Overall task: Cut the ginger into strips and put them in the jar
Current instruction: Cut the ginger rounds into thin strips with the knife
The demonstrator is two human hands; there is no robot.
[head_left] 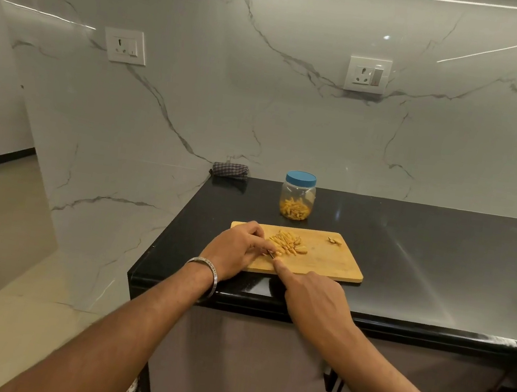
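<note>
Ginger strips on the board, both hands at their near-left edge.

The ginger strips (287, 243) lie in a loose pile on the cutting board (324, 262), most of them with the long axis pointing away from the person. The left hand (237, 249) touches the pile from the left, fingers curled on the ginger. The right hand (313, 293) – forefinger stretched out – seems to grasp a knife (272, 254), mostly hidden. The jar (297, 195), lid on and already holding some strips, stands just behind the board.

1 head view, forward and down over the counter (409, 252)
</note>
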